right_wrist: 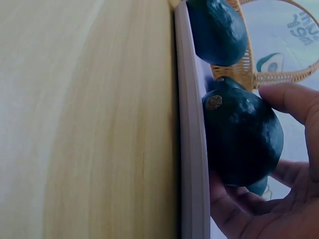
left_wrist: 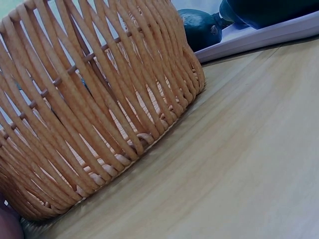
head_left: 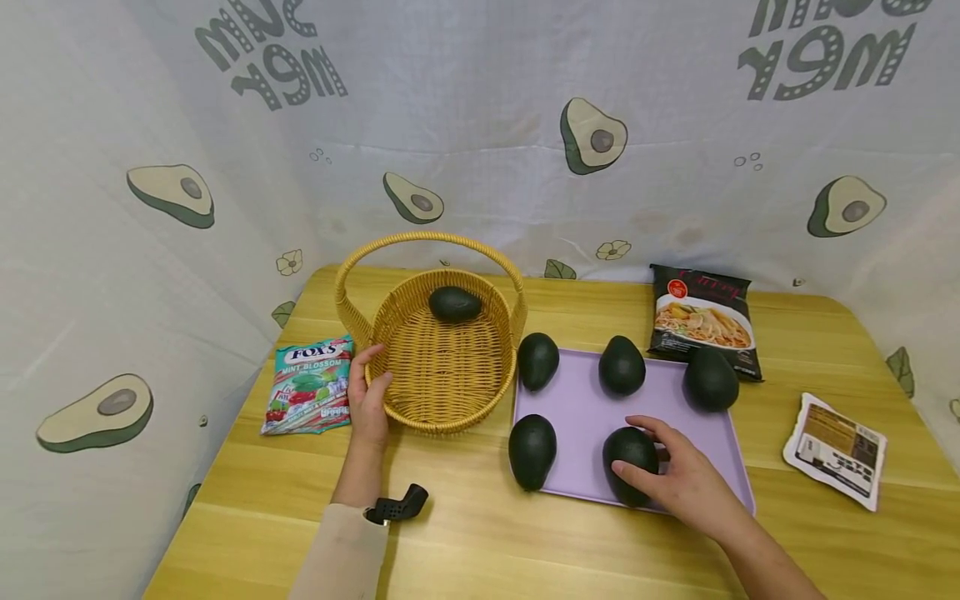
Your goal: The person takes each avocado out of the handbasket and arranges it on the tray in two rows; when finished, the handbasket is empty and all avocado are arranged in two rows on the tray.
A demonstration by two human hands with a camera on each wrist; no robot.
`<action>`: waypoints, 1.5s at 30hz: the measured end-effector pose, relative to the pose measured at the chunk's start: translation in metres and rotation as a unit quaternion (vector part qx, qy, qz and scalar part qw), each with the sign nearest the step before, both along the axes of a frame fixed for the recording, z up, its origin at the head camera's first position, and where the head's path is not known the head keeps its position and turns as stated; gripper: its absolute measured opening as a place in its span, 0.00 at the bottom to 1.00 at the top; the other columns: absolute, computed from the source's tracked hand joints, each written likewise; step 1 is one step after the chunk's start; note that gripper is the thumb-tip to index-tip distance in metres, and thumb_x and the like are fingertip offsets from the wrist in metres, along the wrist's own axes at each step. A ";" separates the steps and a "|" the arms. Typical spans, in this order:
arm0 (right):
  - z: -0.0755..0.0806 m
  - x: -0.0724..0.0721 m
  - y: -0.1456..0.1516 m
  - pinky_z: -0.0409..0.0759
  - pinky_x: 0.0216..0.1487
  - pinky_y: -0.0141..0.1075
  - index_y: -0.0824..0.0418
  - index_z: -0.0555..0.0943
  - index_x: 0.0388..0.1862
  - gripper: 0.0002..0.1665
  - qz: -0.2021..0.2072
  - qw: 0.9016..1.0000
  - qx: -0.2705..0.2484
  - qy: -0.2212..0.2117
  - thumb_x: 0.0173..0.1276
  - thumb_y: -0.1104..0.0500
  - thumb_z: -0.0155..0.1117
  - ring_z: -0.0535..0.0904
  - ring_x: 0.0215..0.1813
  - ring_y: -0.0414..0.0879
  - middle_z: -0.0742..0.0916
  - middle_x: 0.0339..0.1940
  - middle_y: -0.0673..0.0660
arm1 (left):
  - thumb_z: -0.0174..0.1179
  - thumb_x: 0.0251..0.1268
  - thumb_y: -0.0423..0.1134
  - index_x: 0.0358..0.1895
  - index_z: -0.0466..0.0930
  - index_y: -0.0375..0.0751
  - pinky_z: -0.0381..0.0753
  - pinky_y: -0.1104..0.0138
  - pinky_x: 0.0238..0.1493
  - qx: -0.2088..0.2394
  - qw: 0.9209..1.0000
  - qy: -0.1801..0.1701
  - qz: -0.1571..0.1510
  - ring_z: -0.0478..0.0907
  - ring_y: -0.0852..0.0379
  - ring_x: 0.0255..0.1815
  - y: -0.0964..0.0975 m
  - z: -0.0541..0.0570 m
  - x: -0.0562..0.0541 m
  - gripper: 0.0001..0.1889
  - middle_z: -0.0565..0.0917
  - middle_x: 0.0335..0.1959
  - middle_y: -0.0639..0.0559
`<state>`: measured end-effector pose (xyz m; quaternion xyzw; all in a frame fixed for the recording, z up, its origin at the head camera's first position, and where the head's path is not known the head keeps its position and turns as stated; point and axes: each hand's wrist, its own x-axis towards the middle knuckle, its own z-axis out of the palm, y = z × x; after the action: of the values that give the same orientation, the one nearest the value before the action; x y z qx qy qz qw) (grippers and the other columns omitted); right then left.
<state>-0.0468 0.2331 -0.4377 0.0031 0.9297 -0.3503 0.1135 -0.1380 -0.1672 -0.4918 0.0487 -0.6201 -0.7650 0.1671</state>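
My right hand point(head_left: 693, 483) curls its thumb and fingers round a dark green avocado point(head_left: 630, 462) at the front of a lilac tray point(head_left: 577, 417). The right wrist view shows that avocado point(right_wrist: 241, 134) beside the tray's rim point(right_wrist: 192, 149), with fingertips reaching around its far side. Several other avocados stand on the tray, one of them at its back left corner point(head_left: 537, 362). My left hand point(head_left: 369, 408) holds the left side of a yellow wicker basket point(head_left: 442, 379), thumb at the rim. Inside the basket, toward the back, lies one avocado point(head_left: 454, 305).
A FOX'S candy bag point(head_left: 309, 387) lies left of the basket. Behind the tray is a black noodle packet point(head_left: 703, 321), and a white and brown packet point(head_left: 836, 450) lies to the right. A patterned curtain point(head_left: 480, 125) hangs along the back of the wooden table point(head_left: 465, 533).
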 end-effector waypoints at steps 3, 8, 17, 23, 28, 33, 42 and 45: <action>0.000 -0.001 0.000 0.78 0.48 0.46 0.56 0.70 0.72 0.45 0.002 1.000 0.007 -0.001 0.62 0.39 0.74 0.81 0.55 0.59 0.80 0.64 0.69 | 0.45 0.67 0.27 0.66 0.69 0.33 0.72 0.68 0.60 -0.001 1.000 0.000 0.000 0.65 0.43 0.68 0.000 0.000 0.000 0.24 0.65 0.72 0.43; 0.002 -0.002 0.001 0.78 0.50 0.49 0.57 0.70 0.73 0.46 0.002 1.000 0.022 0.004 0.62 0.38 0.73 0.81 0.55 0.60 0.80 0.62 0.68 | 0.45 0.66 0.27 0.66 0.69 0.32 0.72 0.68 0.60 -0.002 1.000 -0.002 0.000 0.65 0.42 0.68 -0.001 -0.001 -0.001 0.24 0.65 0.72 0.42; 0.005 -0.001 0.001 0.78 0.52 0.54 0.57 0.70 0.73 0.46 0.001 1.000 0.019 0.015 0.63 0.39 0.73 0.82 0.56 0.63 0.80 0.62 0.68 | 0.45 0.66 0.27 0.66 0.69 0.32 0.71 0.67 0.61 0.004 1.000 -0.001 -0.004 0.64 0.43 0.69 0.000 0.001 0.000 0.24 0.65 0.72 0.43; 0.010 -0.002 0.003 0.81 0.50 0.52 0.58 0.69 0.74 0.46 0.000 1.000 0.014 0.019 0.63 0.40 0.73 0.81 0.56 0.64 0.80 0.63 0.70 | 0.45 0.67 0.27 0.66 0.69 0.34 0.71 0.69 0.60 0.003 1.000 -0.002 -0.004 0.64 0.42 0.69 0.000 0.000 0.000 0.24 0.64 0.73 0.43; 0.020 -0.001 0.001 0.75 0.59 0.63 0.60 0.68 0.75 0.46 -0.002 0.999 0.003 0.046 0.64 0.42 0.73 0.77 0.61 0.69 0.77 0.65 0.72 | 0.45 0.67 0.27 0.66 0.69 0.33 0.69 0.70 0.60 -0.003 1.000 -0.007 -0.002 0.62 0.43 0.70 -0.001 -0.001 0.000 0.24 0.64 0.73 0.43; 0.034 0.000 -0.007 0.71 0.66 0.59 0.60 0.68 0.75 0.45 -0.002 0.996 -0.014 0.093 0.65 0.45 0.74 0.72 0.66 0.65 0.76 0.66 0.67 | 0.45 0.67 0.28 0.66 0.69 0.33 0.72 0.69 0.59 -0.003 1.000 -0.007 -0.001 0.65 0.42 0.68 -0.001 0.000 0.000 0.24 0.65 0.72 0.45; 0.056 0.009 -0.048 0.56 0.61 0.10 0.58 0.75 0.69 0.37 0.016 0.976 -0.079 0.203 0.61 0.57 0.77 0.75 0.65 0.58 0.80 0.63 0.59 | 0.45 0.67 0.28 0.66 0.69 0.33 0.70 0.69 0.61 0.003 1.000 -0.005 -0.002 0.63 0.44 0.70 0.000 0.002 0.001 0.24 0.66 0.72 0.46; 0.058 0.010 -0.062 0.59 0.62 0.13 0.53 0.75 0.69 0.36 0.028 0.974 -0.090 0.208 0.62 0.57 0.77 0.76 0.66 0.57 0.80 0.63 0.55 | 0.46 0.66 0.28 0.66 0.70 0.34 0.68 0.69 0.62 0.004 1.000 -0.004 -0.001 0.62 0.44 0.71 0.001 0.002 0.001 0.24 0.65 0.72 0.45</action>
<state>-0.0366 0.1707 -0.3800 -0.1058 0.8974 -0.4222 -0.0725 -0.1372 -0.1665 -0.4897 0.0517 -0.6175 -0.7676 0.1638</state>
